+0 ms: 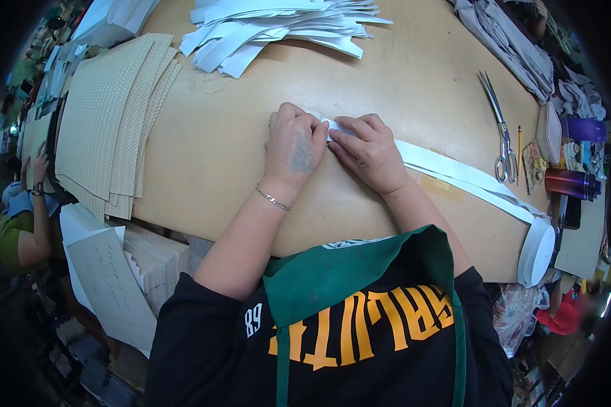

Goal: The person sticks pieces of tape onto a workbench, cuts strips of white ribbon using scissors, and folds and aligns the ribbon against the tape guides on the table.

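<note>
My left hand (294, 144) is closed, its fingers curled over one end of a white strip. Right beside it, my right hand (366, 150) pinches the same strip with thumb and fingertips, and the two hands almost touch. The white strip (448, 169) runs from under my right hand across the table to a white roll (538, 251) at the right edge. Part of the strip is hidden beneath my fingers, so I cannot tell how it is folded or joined there.
Cut white strips (271, 30) lie heaped at the back. Textured cream sheets (108, 115) are stacked at left. Scissors (501, 132) and a pencil (520, 152) lie at right, near a purple tumbler (571, 184) and grey cloth (512, 51). Another person's arm (37, 224) shows far left.
</note>
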Tool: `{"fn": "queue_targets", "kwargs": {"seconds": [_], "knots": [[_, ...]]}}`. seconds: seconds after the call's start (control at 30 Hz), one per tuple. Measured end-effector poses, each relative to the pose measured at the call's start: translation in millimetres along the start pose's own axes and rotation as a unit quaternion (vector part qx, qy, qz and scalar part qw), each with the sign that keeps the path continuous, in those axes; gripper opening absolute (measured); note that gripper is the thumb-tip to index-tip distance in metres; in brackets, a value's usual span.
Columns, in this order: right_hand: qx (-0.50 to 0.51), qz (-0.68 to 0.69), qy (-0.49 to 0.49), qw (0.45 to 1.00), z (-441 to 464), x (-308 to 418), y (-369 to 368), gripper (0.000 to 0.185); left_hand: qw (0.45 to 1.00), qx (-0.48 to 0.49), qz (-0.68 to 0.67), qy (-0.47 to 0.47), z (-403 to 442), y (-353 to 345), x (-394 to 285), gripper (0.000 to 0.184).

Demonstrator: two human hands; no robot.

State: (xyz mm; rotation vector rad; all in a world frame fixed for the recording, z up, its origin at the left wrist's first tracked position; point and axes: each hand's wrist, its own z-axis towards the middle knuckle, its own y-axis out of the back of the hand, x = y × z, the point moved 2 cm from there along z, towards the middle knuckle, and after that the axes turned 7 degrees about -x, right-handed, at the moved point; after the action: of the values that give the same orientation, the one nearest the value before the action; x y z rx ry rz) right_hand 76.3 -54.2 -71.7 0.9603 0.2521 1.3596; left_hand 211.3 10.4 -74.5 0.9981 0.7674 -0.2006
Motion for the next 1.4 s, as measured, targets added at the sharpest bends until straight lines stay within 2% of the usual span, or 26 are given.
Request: {"fn": "queue_targets", "kwargs": {"seconds": [0.1,0.2,0.3,0.63,1.03,1.4], "knots": [[0.005,-0.011,-0.006,1.0,-1,2,-1,0.017,0.994,-0.059,0.067,-0.059,-6,7,-11,0.013],[0.003,-0.014,-0.012,1.0,-2,2,-1,0.016,0.993,-0.077,0.0,-0.092,-8,14,9,0.018],[0.004,-0.016,-0.012,1.0,-1,3,-2,0.016,0.993,-0.051,0.006,-0.105,-15,21,9,0.017],[0.049,-0.026,0.004,0.998,1,0,4,0.02,0.993,-0.038,-0.023,-0.111,-17,18,9,0.013],[0.052,-0.044,0.015,0.998,2,0,-4,0.027,0.993,-0.056,-0.024,-0.105,-17,17,9,0.009],[0.059,-0.06,0.018,0.996,2,2,-3,0.027,0.99,-0.065,-0.02,-0.123,-17,15,10,0.008]]}}
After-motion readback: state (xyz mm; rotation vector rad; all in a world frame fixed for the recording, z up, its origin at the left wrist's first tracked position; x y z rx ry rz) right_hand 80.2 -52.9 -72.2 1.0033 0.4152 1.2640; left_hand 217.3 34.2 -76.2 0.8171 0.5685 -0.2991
